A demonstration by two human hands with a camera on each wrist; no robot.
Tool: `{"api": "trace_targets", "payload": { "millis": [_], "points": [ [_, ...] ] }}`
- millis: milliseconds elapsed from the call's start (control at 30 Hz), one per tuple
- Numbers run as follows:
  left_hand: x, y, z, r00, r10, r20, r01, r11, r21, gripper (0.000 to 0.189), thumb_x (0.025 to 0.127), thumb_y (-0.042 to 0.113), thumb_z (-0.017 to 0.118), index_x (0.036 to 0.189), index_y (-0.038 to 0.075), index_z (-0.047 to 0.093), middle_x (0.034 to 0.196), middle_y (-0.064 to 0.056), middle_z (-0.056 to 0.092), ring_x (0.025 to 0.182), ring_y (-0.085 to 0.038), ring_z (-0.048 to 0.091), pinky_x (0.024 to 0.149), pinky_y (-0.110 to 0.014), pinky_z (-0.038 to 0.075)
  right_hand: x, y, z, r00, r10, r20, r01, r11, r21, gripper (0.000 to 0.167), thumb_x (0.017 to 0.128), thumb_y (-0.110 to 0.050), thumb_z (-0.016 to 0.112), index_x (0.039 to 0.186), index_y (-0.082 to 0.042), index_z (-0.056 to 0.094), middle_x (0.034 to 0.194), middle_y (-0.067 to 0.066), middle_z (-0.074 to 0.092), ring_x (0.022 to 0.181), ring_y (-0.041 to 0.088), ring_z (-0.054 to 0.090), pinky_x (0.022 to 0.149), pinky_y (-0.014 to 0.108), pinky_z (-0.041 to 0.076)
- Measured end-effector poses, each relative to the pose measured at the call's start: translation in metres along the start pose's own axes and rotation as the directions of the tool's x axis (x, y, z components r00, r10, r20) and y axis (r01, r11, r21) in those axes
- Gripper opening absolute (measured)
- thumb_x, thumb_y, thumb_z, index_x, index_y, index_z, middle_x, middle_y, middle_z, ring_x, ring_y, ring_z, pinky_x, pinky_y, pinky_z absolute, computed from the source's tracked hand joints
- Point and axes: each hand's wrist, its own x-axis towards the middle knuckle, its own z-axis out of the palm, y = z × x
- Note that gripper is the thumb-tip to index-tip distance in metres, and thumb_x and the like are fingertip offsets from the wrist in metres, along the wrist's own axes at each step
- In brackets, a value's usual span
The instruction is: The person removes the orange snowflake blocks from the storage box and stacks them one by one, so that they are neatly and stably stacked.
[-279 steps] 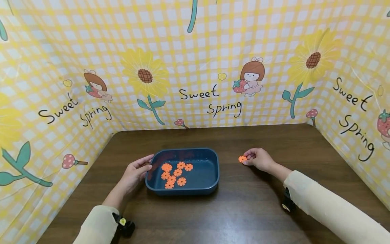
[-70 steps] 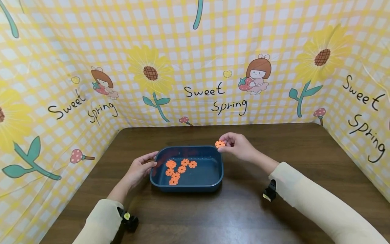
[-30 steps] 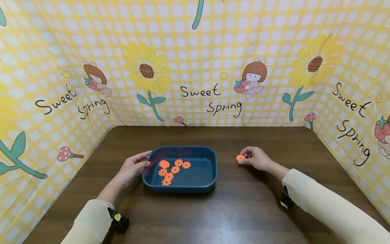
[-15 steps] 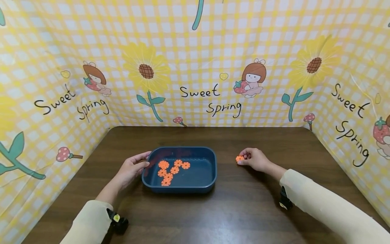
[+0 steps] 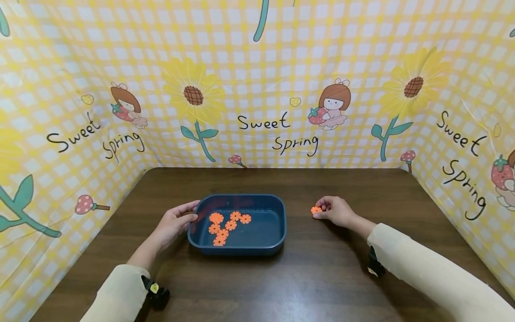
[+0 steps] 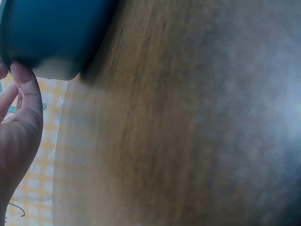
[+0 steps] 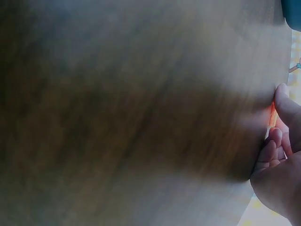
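Note:
On the table, a dark blue rectangular basin (image 5: 261,250) holds several orange flower-shaped plastic discs (image 5: 222,234), grouped in its left half. At the basin's left end my left hand (image 5: 172,223) grips the rim; the left wrist view shows the thumb (image 6: 29,87) against the basin wall. Right of the basin, my right hand (image 5: 339,211) pinches an orange flower-shaped disc (image 5: 315,209) between thumb and fingers, close over the tabletop. Only a thin orange edge of that disc (image 7: 273,115) shows in the right wrist view, behind the thumb.
The dark brown wooden table (image 5: 257,286) reaches back to a yellow checked cloth (image 5: 257,67) that hangs behind it and along both sides. Each sleeve cuff has a black wrist camera, one by the left forearm (image 5: 159,297), one by the right (image 5: 375,263).
Since 2.3 s ago my right hand has moved with a disc from the basin's right rim to the table at right. One disc left the basin after 9.3 s ago. The last second is nearly still.

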Motion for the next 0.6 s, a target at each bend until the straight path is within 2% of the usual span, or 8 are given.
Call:
{"api": "trace_targets", "payload": {
  "millis": [600],
  "points": [
    [-0.0004, 0.0005, -0.0009, 1.000, -0.016, 0.002, 0.016, 1.000, 0.013, 0.052, 0.097, 0.010, 0.060, 0.145, 0.000, 0.043, 0.132, -0.022, 0.050, 0.100, -0.016, 0.062, 0.085, -0.031, 0.053, 0.0011, -0.0015, 0.0008, 1.000, 0.028, 0.010, -0.027, 1.000, -0.013, 0.031, 0.079, -0.016, 0.082, 0.099, 0.001, 0.067, 0.082, 0.005, 0.057, 0.074, 0.019, 0.049, 0.065, 0.030, 0.043]
  ]
}}
